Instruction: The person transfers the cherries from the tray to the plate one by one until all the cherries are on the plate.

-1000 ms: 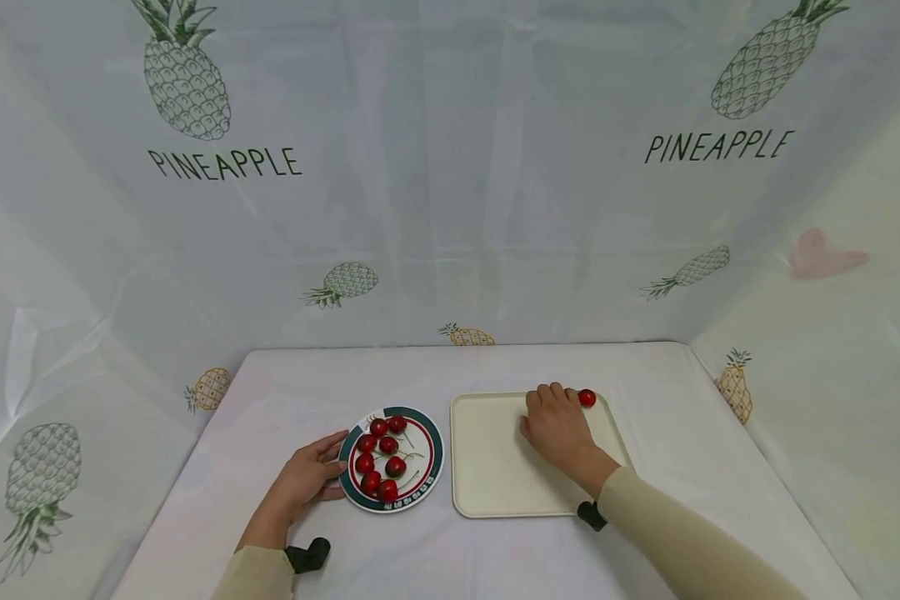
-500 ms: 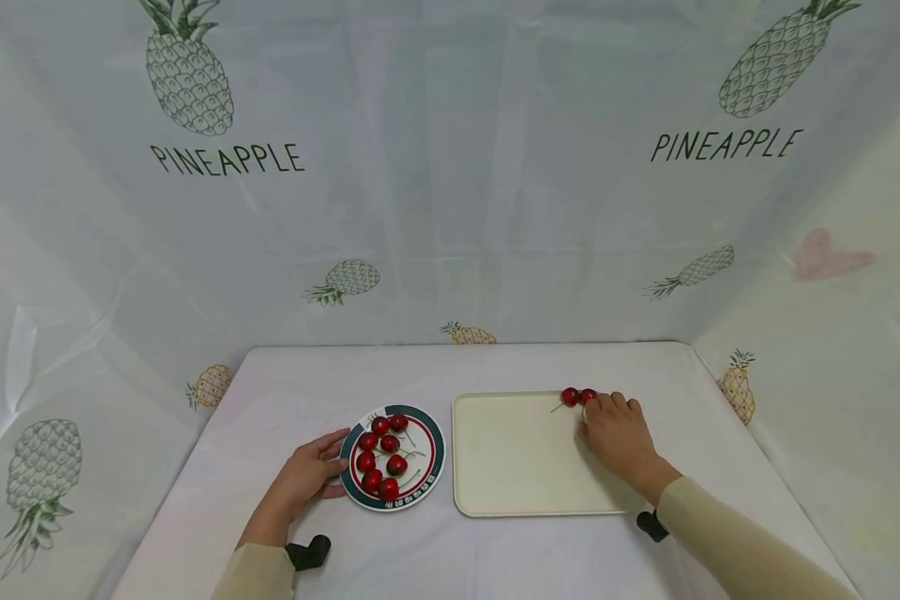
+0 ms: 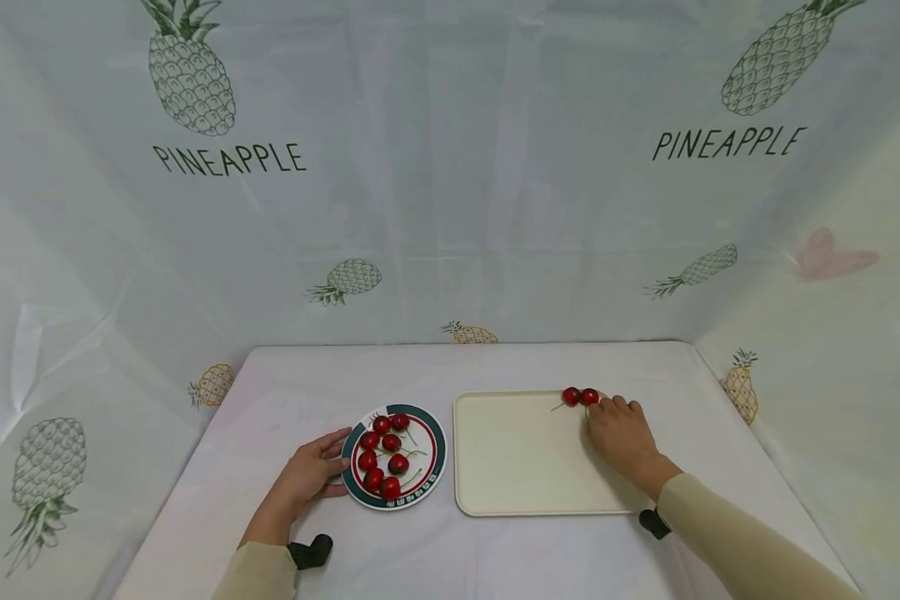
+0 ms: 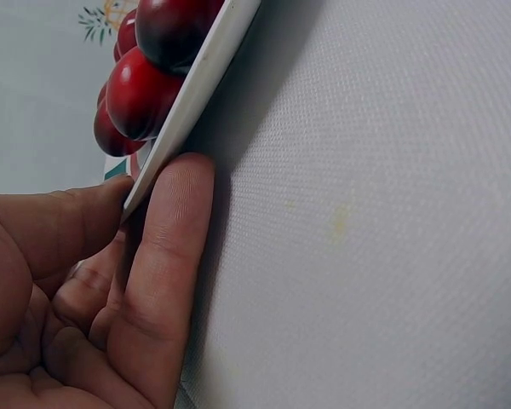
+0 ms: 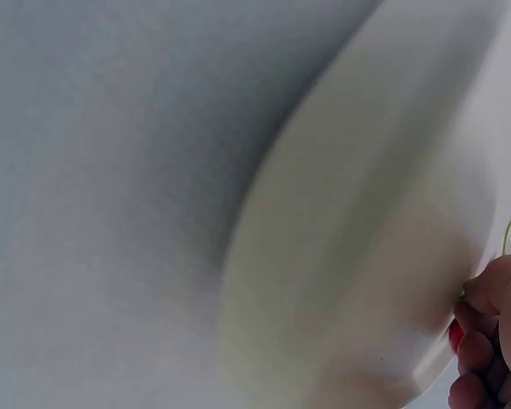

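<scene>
My left hand (image 3: 300, 483) rests on the table at the left rim of the round plate (image 3: 432, 463), thumb and forefinger pinching that rim; the plate carries seven cherries (image 3: 384, 454). My right hand (image 3: 621, 435) lies over the far right corner of the cream tray (image 3: 510, 467), fingers curled, fingertips pinching the stem of the right-hand one of two cherries on the tray (image 3: 580, 397). That pair sits touching at the tray's far edge

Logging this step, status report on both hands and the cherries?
Left hand grips plate rim. Right hand touches cherry at tray far corner, second cherry beside. Nothing in the way.
</scene>
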Available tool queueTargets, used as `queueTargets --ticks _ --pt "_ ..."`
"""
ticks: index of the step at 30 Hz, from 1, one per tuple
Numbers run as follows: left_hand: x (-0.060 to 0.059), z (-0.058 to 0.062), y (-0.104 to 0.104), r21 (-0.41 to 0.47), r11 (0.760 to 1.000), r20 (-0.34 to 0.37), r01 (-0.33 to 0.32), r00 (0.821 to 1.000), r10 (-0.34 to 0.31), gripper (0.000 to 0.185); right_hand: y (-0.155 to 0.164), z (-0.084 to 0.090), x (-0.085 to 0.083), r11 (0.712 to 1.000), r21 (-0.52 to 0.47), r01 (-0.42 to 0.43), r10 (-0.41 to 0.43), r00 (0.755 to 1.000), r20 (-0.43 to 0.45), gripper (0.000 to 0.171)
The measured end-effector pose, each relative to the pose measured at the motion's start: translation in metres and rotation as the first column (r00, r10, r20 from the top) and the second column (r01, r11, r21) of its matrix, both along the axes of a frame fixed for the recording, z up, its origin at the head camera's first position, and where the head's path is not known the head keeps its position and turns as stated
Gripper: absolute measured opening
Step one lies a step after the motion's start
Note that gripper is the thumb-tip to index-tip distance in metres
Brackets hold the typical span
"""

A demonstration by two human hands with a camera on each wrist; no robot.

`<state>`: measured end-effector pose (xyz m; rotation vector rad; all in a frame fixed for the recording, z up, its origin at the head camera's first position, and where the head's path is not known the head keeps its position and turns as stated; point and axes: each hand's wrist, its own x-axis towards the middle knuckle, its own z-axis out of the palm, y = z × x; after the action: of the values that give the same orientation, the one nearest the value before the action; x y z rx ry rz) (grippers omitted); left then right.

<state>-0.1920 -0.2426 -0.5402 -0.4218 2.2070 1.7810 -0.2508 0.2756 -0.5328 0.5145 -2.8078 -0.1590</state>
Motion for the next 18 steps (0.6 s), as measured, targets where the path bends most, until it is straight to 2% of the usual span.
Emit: queueTargets --ticks 6,18 --pt "0.0 0.0 0.0 -0.011 1.0 0.001 0.001 1.0 -0.001 0.058 0.005 0.001 0.003 0.999 -0.02 0.05 -0.049 0.997 0.063 0.019" --pt "0.002 0.002 0.002 -0.023 1.0 -0.014 0.008 1.0 -0.009 0.058 0.011 -0.005 0.005 0.996 -0.053 0.069 -0.066 0.996 0.055 0.023"
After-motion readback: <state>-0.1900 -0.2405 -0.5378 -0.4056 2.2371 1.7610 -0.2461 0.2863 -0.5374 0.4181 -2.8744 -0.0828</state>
